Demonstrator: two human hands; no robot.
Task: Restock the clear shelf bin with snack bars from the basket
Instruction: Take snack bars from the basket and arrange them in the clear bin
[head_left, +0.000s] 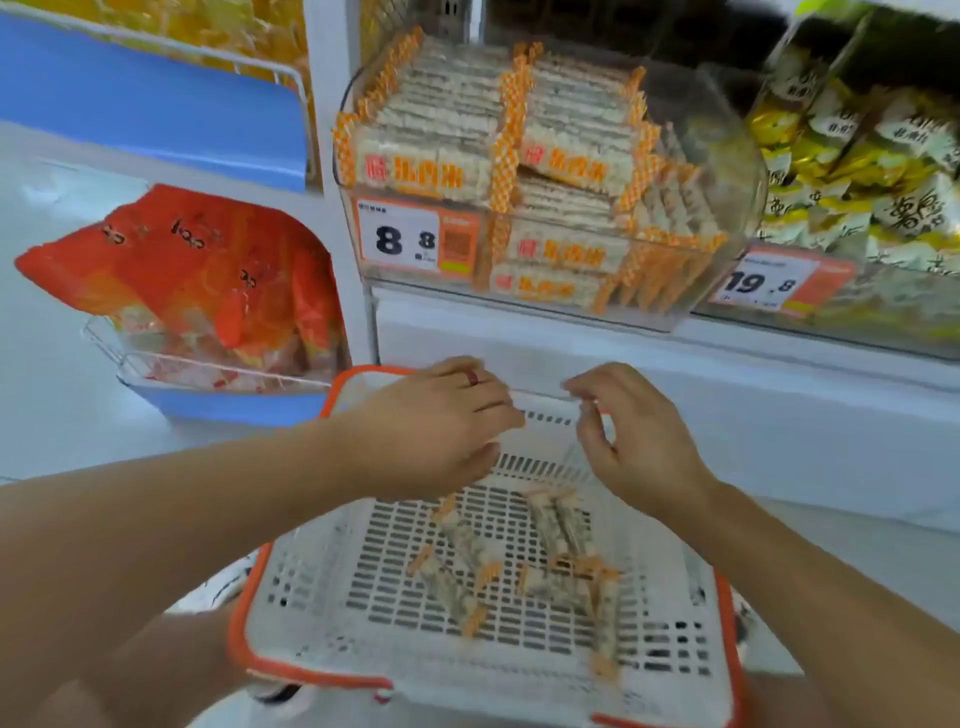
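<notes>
A white slotted basket (311, 613) with an orange rim sits low in front of me. Several snack bars (519, 566) in clear wrappers with orange checked ends lie loose on its floor. Above it, the clear shelf bin (727, 156) holds stacked rows of the same bars behind an "8.8" price tag (400, 239). My left hand (431, 426), wearing a red ring, hovers over the basket's far side with fingers loosely curled and nothing in it. My right hand (634, 441) hovers beside it, fingers bent, also holding nothing.
Left of the bin stands a white shelf post (332, 156). A blue tray (218, 405) holds red snack bags (197, 270). To the right, a second clear bin holds yellow and white packets (857, 156) with a "19.8" tag (763, 283). A white shelf ledge (675, 364) runs below.
</notes>
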